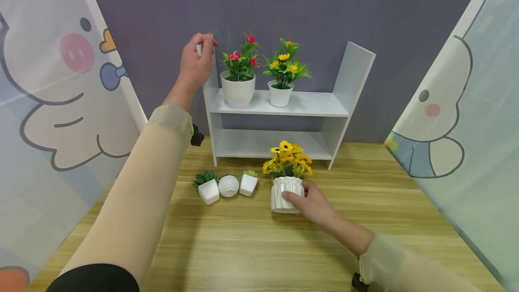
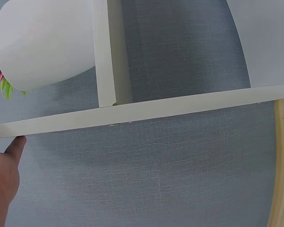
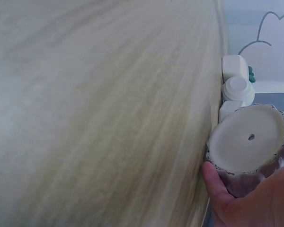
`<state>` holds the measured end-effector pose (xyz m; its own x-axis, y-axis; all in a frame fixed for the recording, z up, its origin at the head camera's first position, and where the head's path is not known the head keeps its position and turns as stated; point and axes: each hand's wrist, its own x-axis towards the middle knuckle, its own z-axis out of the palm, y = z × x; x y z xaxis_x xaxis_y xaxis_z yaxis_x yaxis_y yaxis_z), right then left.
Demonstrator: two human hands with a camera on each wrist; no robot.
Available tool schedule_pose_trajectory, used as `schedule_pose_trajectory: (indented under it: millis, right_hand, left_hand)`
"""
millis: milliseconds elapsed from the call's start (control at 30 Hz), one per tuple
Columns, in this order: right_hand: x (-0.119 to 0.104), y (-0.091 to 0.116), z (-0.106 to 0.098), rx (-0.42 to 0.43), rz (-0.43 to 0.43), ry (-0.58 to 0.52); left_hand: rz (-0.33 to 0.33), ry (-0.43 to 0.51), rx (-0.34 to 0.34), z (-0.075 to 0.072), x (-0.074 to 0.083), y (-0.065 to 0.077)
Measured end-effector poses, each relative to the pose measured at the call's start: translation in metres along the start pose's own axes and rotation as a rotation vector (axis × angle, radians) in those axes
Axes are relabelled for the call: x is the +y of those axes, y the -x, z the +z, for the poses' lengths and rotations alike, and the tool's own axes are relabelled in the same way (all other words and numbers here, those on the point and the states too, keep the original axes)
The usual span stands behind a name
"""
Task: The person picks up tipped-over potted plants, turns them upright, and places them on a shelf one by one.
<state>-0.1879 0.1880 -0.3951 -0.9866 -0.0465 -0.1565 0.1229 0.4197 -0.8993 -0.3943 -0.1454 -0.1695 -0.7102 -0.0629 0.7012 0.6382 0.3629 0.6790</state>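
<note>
The right hand has its grip round a white pot of yellow flowers, while the left hand grasps the shelf at its side.

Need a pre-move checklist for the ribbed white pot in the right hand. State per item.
1. Right grip on the ribbed pot: ok, thumb across its side.
2. Left grip on the left side panel: ok, near its top.
3. Ribbed pot upright: not ok, tipped, underside facing the right wrist camera.
4. Ribbed pot fully off the table: cannot tell.
5. Red-flowered plant and smaller yellow-flowered plant upright on the upper board: ok.
6. Three small pots upright: not ok, lying tipped.
</note>
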Motion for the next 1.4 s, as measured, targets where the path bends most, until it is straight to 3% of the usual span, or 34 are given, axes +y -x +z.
schedule_pose_trajectory:
  millis: [300, 1167, 1400]
  right_hand:
    - [0.005, 0.005, -0.001, 0.044, -0.025, 0.044]
    - [0.016, 0.011, 0.001, 0.052, -0.081, -0.013]
    - [0.02, 0.008, -0.004, 0.079, -0.078, 0.019]
  left_hand:
    - [0.005, 0.009, -0.002, 0.0, 0.0, -0.001]
    - [-0.019, 0.011, -0.006, 0.0, -0.001, -0.001]
    - [-0.025, 0.0, -0.022, -0.001, 0.0, -0.003]
